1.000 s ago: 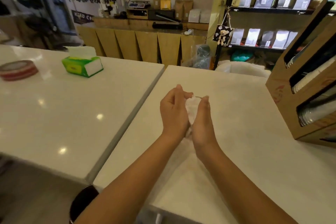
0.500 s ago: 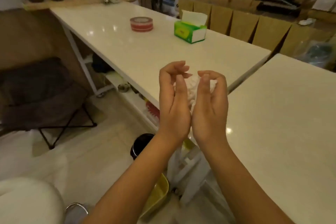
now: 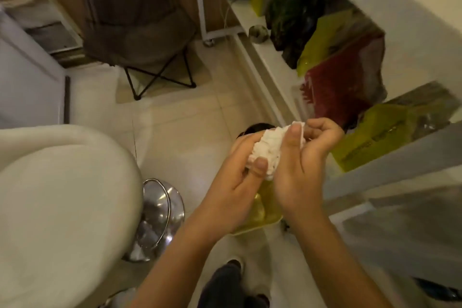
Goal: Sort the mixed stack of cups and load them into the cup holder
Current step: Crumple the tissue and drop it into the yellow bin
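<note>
Both hands hold a crumpled white tissue (image 3: 268, 149) between them, over the floor. My left hand (image 3: 237, 182) cups it from the left with the thumb pressed on its lower edge. My right hand (image 3: 303, 165) grips it from the right, thumb on top and fingers curled behind. Just beyond the tissue the dark rim of a black bin (image 3: 252, 128) shows, mostly hidden by my hands. No cups and no cup holder are in view.
A white stool seat (image 3: 57, 207) with a chrome base (image 3: 157, 217) stands at the left. A folding chair (image 3: 140, 32) is behind. Shelves under the white counter (image 3: 410, 20) hold yellow, red and dark bags (image 3: 342, 82). My foot (image 3: 225, 280) is on the tiled floor.
The view has swung from the counter top down to the floor and under-counter shelves. My hands have kept hold of the tissue, now bunched tighter, above the black bin.
</note>
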